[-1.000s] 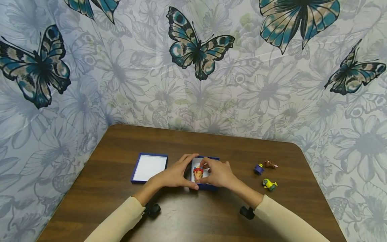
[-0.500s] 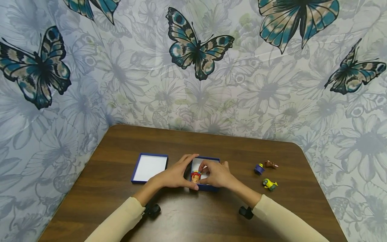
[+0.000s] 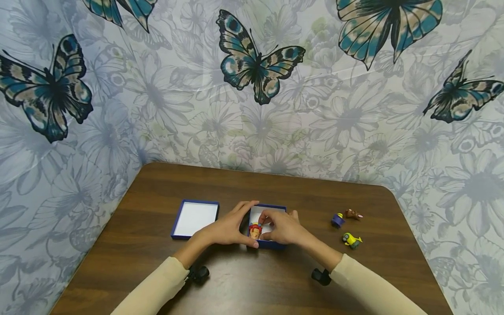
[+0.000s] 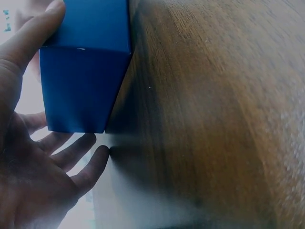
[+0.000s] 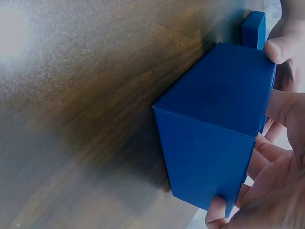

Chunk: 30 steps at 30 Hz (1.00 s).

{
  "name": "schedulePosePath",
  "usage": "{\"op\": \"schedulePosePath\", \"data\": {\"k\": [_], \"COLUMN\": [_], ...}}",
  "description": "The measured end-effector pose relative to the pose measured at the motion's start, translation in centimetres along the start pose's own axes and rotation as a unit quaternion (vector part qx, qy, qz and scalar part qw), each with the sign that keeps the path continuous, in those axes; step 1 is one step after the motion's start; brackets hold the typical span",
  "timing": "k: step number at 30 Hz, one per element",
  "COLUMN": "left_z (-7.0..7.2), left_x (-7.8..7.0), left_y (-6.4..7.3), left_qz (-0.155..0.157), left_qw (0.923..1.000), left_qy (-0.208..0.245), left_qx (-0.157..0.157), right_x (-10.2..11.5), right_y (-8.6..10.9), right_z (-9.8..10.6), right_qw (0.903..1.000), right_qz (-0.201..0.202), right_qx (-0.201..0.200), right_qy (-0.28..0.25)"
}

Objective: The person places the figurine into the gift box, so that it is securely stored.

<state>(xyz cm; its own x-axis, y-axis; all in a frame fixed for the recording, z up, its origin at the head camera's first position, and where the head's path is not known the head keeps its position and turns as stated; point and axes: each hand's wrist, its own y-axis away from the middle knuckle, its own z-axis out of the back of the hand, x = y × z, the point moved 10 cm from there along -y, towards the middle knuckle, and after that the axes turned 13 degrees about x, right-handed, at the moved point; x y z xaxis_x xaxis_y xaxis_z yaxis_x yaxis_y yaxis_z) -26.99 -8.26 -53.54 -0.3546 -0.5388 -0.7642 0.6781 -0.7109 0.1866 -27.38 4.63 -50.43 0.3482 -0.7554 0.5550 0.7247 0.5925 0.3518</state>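
In the head view, a small toy figurine with a red hat lies in the near left corner of a white-lined blue box. My left hand holds the box at its left end, thumb on the near wall and fingers toward the far side. My right hand reaches over the right part of the box, with curled fingertips against the figurine's right side; the exact contact is partly hidden. In the right wrist view, some right fingers lie along the wall of the blue box, and the figurine is hidden.
A blue-rimmed white lid lies left of the box. On the right of the wooden table are a purple toy, a brown toy and a yellow-green toy. A butterfly-patterned cloth hangs behind.
The figurine has moved slightly left and toward the near edge inside the box, with the right fingers following. Over the last half second almost nothing moves. The left hand stays put.
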Motion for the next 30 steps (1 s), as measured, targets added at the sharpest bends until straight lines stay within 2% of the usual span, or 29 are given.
{"op": "schedulePosePath", "data": {"k": [6,14,19,24,30], "left_z": [0.0,0.0,-0.1,-0.2,-0.2], "left_x": [-0.1,-0.1,-0.2,-0.2,-0.1], "left_y": [0.0,0.1,0.1,0.0,0.0], "left_qz": [-0.002,0.009,0.011,0.013,0.016], "left_qw": [1.0,0.9999,0.9999,0.9999,0.9998], "left_qy": [0.002,0.007,0.005,0.007,0.011], "left_qx": [-0.002,-0.001,-0.003,0.001,0.003], "right_x": [-0.2,0.0,-0.5,-1.1,-1.9], "right_y": [0.2,1.8,3.0,4.5,6.2], "right_z": [0.2,1.4,2.3,3.5,4.8], "right_qw": [1.0,0.9977,0.9969,0.9935,0.9903], "right_qz": [-0.001,0.03,0.028,0.014,0.022], "right_qx": [-0.007,-0.051,-0.072,-0.112,-0.137], "right_qy": [0.005,0.034,0.016,0.017,0.0]}}
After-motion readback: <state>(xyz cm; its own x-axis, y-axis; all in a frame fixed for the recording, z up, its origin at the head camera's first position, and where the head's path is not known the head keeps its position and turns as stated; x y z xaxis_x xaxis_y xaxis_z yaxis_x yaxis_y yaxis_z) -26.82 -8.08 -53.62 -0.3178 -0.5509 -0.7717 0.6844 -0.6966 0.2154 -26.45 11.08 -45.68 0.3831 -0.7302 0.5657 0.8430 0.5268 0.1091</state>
